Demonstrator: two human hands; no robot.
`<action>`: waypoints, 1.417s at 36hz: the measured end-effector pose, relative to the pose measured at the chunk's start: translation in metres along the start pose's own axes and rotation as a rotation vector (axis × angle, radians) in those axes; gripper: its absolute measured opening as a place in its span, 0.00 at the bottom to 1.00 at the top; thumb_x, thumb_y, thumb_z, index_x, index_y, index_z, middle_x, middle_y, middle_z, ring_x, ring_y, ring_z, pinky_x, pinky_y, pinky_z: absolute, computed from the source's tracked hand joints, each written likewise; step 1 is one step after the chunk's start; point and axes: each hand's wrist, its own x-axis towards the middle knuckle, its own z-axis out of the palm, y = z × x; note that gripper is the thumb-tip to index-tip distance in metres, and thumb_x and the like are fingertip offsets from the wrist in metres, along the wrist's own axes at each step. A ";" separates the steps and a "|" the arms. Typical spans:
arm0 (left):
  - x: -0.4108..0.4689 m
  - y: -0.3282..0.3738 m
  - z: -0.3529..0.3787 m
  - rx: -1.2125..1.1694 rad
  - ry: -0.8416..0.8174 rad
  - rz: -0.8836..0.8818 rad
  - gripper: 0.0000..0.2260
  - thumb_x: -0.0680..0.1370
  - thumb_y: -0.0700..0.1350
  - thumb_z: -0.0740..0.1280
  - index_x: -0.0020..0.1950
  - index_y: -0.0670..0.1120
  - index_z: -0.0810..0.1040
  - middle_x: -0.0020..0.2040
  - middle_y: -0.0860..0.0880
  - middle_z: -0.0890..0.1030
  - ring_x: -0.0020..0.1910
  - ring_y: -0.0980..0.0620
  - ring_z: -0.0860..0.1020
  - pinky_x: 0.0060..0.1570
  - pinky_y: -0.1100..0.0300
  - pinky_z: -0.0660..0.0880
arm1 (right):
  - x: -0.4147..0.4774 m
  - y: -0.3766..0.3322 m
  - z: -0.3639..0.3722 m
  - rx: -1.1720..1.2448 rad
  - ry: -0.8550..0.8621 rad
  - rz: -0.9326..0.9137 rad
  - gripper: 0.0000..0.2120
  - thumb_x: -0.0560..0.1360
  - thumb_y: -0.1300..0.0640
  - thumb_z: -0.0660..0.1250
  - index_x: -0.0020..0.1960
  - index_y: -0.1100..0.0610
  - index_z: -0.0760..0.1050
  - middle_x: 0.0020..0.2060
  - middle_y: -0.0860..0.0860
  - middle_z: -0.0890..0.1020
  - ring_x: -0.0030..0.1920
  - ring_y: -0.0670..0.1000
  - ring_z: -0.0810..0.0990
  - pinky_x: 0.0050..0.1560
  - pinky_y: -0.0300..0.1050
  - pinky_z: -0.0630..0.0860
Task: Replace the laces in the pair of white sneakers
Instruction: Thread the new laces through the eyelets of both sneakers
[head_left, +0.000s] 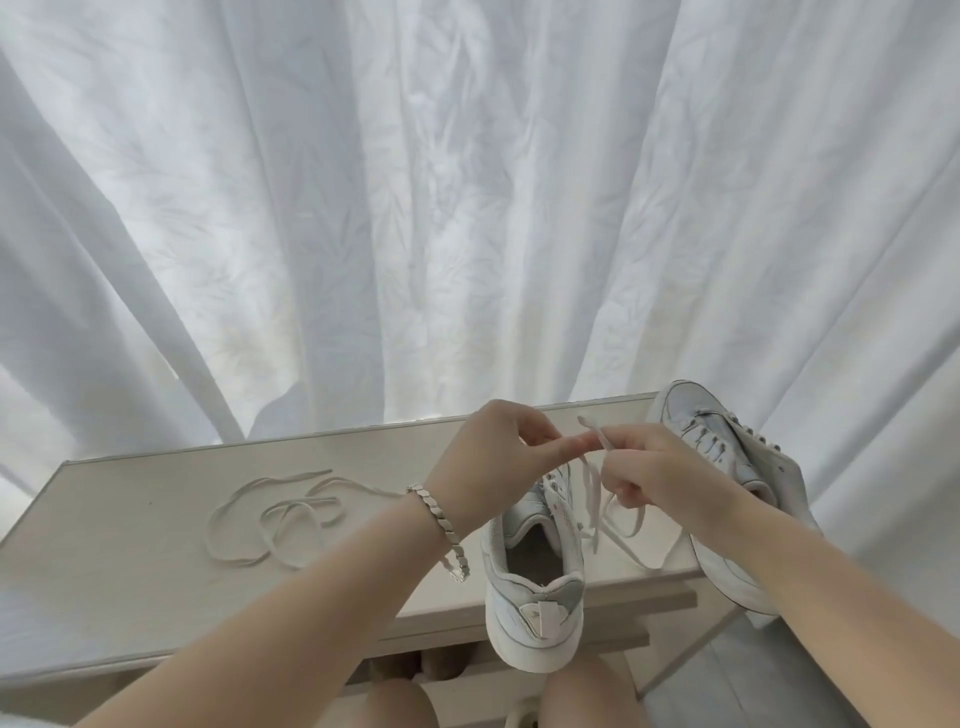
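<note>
**Head view: lace end pinched over a sneaker that sits half off the table**

Head camera shows both hands raised just above the near sneaker (535, 613), which stands on the table (130, 571) with its heel jutting out past the front edge. The left hand (488, 452) has its grip pressed together, thumb and forefinger pinching the lace (595, 432) near its tip. The right hand (649, 467) has its fingers curled round the same lace just beside it. From there the strands drop to the sneaker's upper eyelets. A loose lace (270, 519) lies coiled on the table to the left, well apart. The second sneaker (727, 452) lies tilted at the table's right end, partly over the edge.

I cannot tell whether the held lace is coming out or going in. Either way, the main risk is probably the overhanging heel. A firm upward or backward pull on the lace could drag or tip that sneaker off the front edge, since neither hand steadies it. The flat lace may also twist between the two pinches. The right forearm passes close to the second sneaker, and a nudge could send it off the side.
</note>
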 end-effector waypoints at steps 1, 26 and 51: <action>0.000 -0.001 0.000 -0.002 0.005 0.003 0.18 0.70 0.58 0.71 0.38 0.42 0.82 0.22 0.57 0.69 0.21 0.60 0.65 0.25 0.72 0.61 | 0.000 -0.001 0.000 0.065 -0.010 0.035 0.10 0.68 0.63 0.61 0.44 0.57 0.79 0.23 0.47 0.66 0.23 0.43 0.62 0.30 0.36 0.60; -0.005 -0.036 -0.002 0.191 0.037 -0.344 0.07 0.72 0.39 0.64 0.49 0.47 0.76 0.37 0.45 0.78 0.31 0.46 0.79 0.39 0.53 0.80 | 0.013 0.031 0.009 0.065 0.360 0.039 0.04 0.70 0.57 0.73 0.37 0.53 0.81 0.34 0.47 0.81 0.41 0.40 0.77 0.41 0.30 0.69; -0.043 -0.061 0.013 -0.091 0.087 -0.235 0.16 0.73 0.37 0.62 0.50 0.58 0.74 0.43 0.52 0.69 0.33 0.58 0.67 0.37 0.66 0.65 | 0.051 0.038 0.049 -0.314 0.237 0.064 0.08 0.72 0.57 0.70 0.34 0.54 0.78 0.29 0.47 0.78 0.34 0.44 0.75 0.36 0.37 0.69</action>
